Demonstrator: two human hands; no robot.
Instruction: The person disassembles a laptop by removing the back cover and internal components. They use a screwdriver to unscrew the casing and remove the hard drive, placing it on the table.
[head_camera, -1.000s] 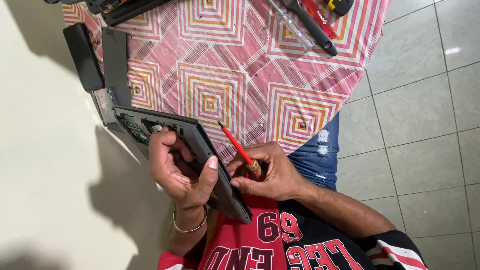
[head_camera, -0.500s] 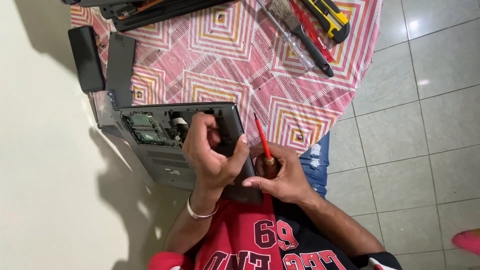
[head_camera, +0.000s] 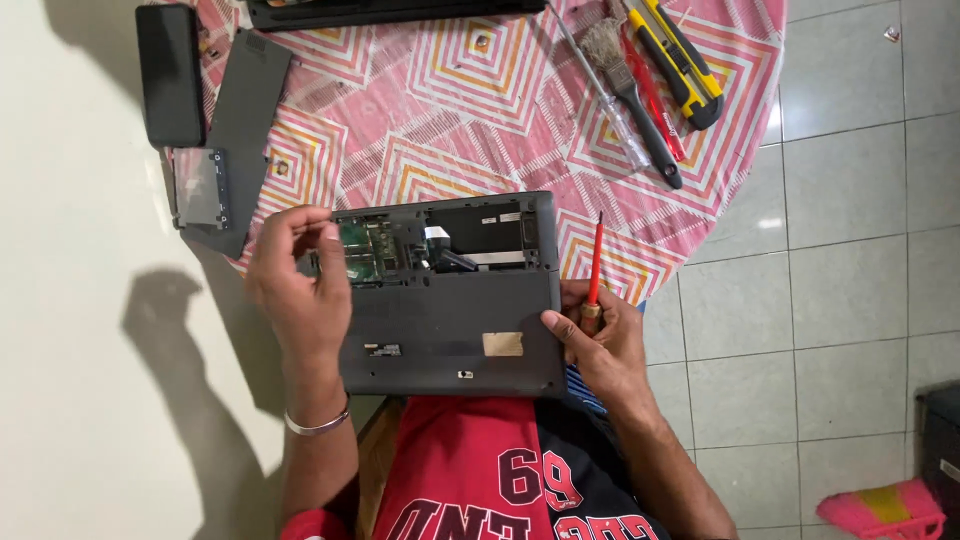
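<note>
The left hand (head_camera: 300, 290) rests on the left edge of the upturned laptop base (head_camera: 450, 300), its fingers curled together near the open compartment; whether they pinch something small I cannot tell. The right hand (head_camera: 605, 345) is closed around a red screwdriver (head_camera: 595, 265), and its thumb presses against the right edge of the base. The base lies at the near edge of the round table (head_camera: 480, 110), partly over the person's lap. It looks stiff and rather heavy, but the bare circuit board (head_camera: 375, 250) is fragile, so I think the plastic side edges are the safe place to hold it. Further out, a removed cover panel (head_camera: 240, 130) lies at the left edge, and a brush (head_camera: 625, 85) and a yellow utility knife (head_camera: 680, 60) at the far right.
</note>
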